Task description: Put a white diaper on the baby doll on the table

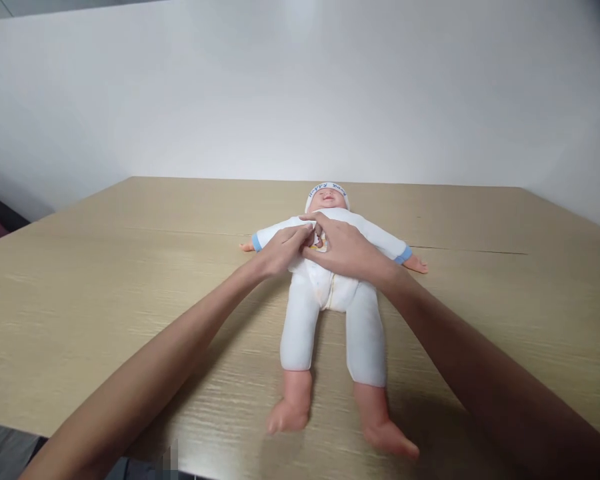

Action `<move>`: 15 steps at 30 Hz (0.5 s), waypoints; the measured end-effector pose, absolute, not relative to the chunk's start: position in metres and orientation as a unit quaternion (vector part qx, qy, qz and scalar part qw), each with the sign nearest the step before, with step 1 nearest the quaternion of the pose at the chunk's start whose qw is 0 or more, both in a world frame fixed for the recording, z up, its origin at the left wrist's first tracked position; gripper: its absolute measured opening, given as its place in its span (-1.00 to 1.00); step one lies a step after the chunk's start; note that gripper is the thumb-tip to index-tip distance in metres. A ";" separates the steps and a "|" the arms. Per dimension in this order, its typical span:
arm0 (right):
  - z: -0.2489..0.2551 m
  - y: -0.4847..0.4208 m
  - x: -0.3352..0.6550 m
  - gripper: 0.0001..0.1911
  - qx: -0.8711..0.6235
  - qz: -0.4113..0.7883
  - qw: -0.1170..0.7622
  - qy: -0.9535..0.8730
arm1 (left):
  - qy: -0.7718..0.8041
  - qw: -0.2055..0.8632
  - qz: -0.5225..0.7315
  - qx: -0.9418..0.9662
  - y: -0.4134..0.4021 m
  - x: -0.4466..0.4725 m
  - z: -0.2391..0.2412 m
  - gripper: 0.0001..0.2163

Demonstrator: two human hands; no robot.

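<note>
Head view: left hand and right hand fingers pinch the plastic baby doll's white romper at chest, 12 o'clock; keep fabric taut, pull gently.

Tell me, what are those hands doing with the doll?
A baby doll in a white suit and cap lies on its back on a wooden table, feet toward the camera. A person reaches out with both arms. The left hand and the right hand meet on the doll's chest, fingers pinching the front of the white suit there. The doll's arms are spread out to the sides and its bare feet stick out.
</note>
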State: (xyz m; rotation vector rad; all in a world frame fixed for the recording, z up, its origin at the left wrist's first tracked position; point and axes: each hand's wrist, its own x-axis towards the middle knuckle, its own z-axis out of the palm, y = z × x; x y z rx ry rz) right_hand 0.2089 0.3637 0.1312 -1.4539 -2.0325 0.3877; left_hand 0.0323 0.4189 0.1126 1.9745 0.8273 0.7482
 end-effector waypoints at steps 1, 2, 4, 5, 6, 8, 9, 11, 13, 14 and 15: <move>0.131 0.364 0.210 -0.50 -0.549 0.154 0.304 -0.764 | 0.328 0.427 0.307 0.785 0.421 0.032 0.109 -0.57; 0.130 0.364 0.212 -0.55 -0.547 0.162 0.307 -0.761 | 0.325 0.434 0.316 0.779 0.422 0.031 0.106 -0.55; 0.126 0.366 0.215 -0.61 -0.542 0.177 0.322 -0.756 | 0.313 0.462 0.339 0.757 0.424 0.029 0.099 -0.57; 0.125 0.367 0.216 -0.62 -0.542 0.182 0.333 -0.750 | 0.309 0.482 0.352 0.741 0.424 0.029 0.095 -0.61; 0.123 0.368 0.217 -0.61 -0.545 0.185 0.342 -0.742 | 0.309 0.501 0.363 0.722 0.424 0.029 0.091 -0.64; 0.121 0.373 0.218 -0.60 -0.556 0.184 0.357 -0.728 | 0.316 0.525 0.386 0.690 0.425 0.030 0.084 -0.58; 0.122 0.374 0.217 -0.60 -0.560 0.179 0.361 -0.724 | 0.320 0.524 0.400 0.680 0.426 0.031 0.080 -0.54; 0.124 0.374 0.214 -0.59 -0.558 0.151 0.381 -0.722 | 0.326 0.503 0.430 0.675 0.426 0.033 0.073 -0.50; 0.127 0.360 0.207 -0.59 -0.549 0.112 0.423 -0.712 | 0.334 0.470 0.456 0.678 0.427 0.034 0.069 -0.53; 0.128 0.346 0.202 -0.57 -0.539 0.111 0.442 -0.709 | 0.340 0.448 0.466 0.683 0.426 0.034 0.067 -0.56; 0.127 0.325 0.196 -0.55 -0.523 0.126 0.454 -0.710 | 0.346 0.423 0.475 0.690 0.425 0.034 0.066 -0.59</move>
